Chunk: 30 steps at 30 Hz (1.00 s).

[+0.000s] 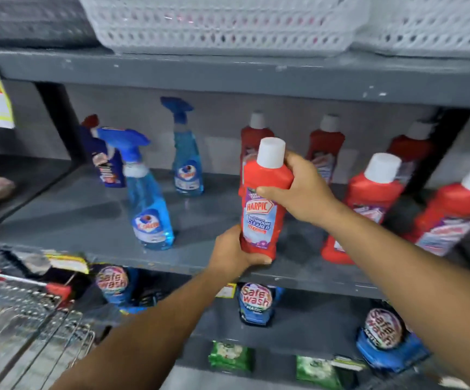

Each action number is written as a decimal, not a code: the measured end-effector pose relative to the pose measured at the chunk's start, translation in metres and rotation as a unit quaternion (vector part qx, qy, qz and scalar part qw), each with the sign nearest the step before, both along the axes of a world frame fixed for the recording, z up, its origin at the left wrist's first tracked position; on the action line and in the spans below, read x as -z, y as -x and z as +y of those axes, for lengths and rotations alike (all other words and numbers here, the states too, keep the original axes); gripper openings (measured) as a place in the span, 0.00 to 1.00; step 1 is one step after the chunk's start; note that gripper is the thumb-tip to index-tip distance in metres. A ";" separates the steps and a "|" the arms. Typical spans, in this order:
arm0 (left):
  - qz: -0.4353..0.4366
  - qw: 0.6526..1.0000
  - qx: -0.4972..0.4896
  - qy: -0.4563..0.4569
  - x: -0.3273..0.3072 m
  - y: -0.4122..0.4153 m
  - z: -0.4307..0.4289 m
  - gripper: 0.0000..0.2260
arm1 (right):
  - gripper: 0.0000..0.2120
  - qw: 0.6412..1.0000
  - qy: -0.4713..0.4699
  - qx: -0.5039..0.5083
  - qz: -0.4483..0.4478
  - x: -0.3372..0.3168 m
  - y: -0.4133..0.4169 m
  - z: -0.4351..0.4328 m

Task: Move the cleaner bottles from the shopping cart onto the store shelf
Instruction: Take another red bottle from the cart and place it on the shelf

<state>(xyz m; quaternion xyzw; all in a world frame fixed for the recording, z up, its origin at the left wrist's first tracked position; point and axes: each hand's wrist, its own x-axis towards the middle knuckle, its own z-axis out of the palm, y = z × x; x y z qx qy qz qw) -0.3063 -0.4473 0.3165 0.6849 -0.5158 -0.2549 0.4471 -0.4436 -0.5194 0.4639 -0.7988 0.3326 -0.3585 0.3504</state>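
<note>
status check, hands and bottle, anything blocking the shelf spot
Left hand under base, right hand at shoulder. Red Harpic bottle upright over shelf front. Bare patch beneath; nothing blocking.

Reads "HARPIC" and "BATHROOM CLEANER 10X" on label of red white-capped plastic bottle [259, 209]; "Safe wash" on round-labelled blue pouches [255, 302] below; other labels too blurred.

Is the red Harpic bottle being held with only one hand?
No, the right hand grips the red Harpic bottle near its shoulder while the left hand supports its base.
</note>
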 end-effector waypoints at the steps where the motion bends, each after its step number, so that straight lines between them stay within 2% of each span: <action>1: -0.005 1.000 0.000 -0.007 0.005 0.008 -0.007 0.24 | 0.28 1.000 -0.003 0.007 0.009 0.004 0.010 -0.007; 7: -0.056 0.996 -0.055 -0.029 0.019 0.048 -0.028 0.35 | 0.31 0.996 0.022 0.038 0.071 0.012 0.048 -0.032; 15: -0.130 0.983 -0.128 -0.019 0.022 0.068 -0.026 0.36 | 0.33 0.987 0.082 0.028 0.135 0.015 0.055 -0.027; 18: -0.152 0.982 -0.114 -0.013 0.019 0.066 -0.022 0.38 | 0.44 0.986 0.097 0.039 0.133 0.013 0.054 -0.018; 20: -0.169 0.980 -0.107 0.009 0.018 0.057 -0.008 0.41 | 0.49 0.986 0.120 0.061 0.095 0.006 0.046 -0.003; 23: -0.203 0.968 -0.136 0.050 0.017 0.021 0.031 0.42 | 0.40 0.961 0.268 0.066 0.017 -0.009 0.021 0.021; 25: -0.214 0.955 -0.187 0.083 0.016 -0.018 0.071 0.37 | 0.31 0.938 0.347 0.012 -0.012 -0.015 -0.008 0.036; 28: -0.193 0.918 -0.328 0.108 0.013 -0.088 0.150 0.28 | 0.21 0.938 0.325 -0.116 -0.025 -0.006 -0.061 0.064; 30: -0.174 0.870 -0.456 0.067 0.016 -0.137 0.220 0.24 | 0.19 0.937 0.277 -0.211 -0.016 0.010 -0.107 0.093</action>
